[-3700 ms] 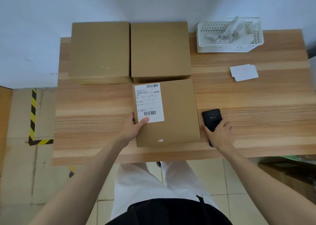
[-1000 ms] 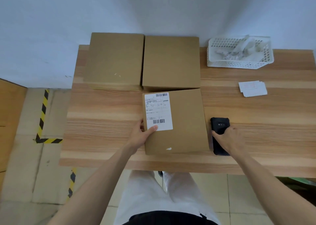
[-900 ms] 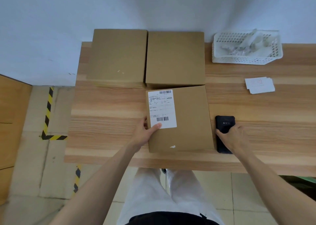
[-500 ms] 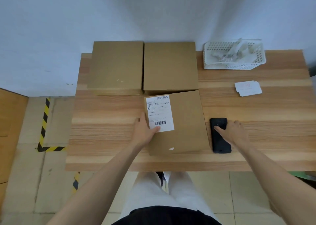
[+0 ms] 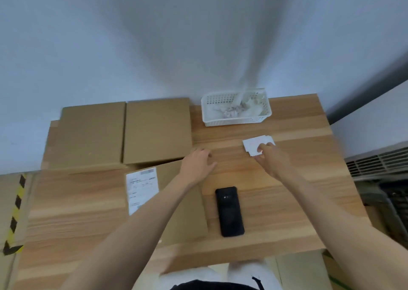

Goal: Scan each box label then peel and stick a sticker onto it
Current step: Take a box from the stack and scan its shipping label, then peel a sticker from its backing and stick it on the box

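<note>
A flat cardboard box (image 5: 185, 219) with a white shipping label (image 5: 142, 188) lies on the wooden table (image 5: 287, 192) in front of me, and my left forearm crosses over it. My left hand (image 5: 197, 164) hovers with relaxed fingers past the box's far right corner and holds nothing. A small stack of white stickers (image 5: 254, 144) lies further right, and the fingertips of my right hand (image 5: 272, 160) touch its near edge. The black handheld scanner (image 5: 229, 211) lies flat and untouched, just right of the box.
Two plain cardboard boxes (image 5: 92, 135) (image 5: 157, 131) stand side by side at the back left against the wall. A white plastic basket (image 5: 236, 120) with crumpled paper backing stands at the back. A grey vented unit (image 5: 379, 161) sits beyond the table's right edge.
My right hand left the scanner and reached forward to the sticker stack. My left hand let go of the labelled box and moved forward and right. The view tilted up.
</note>
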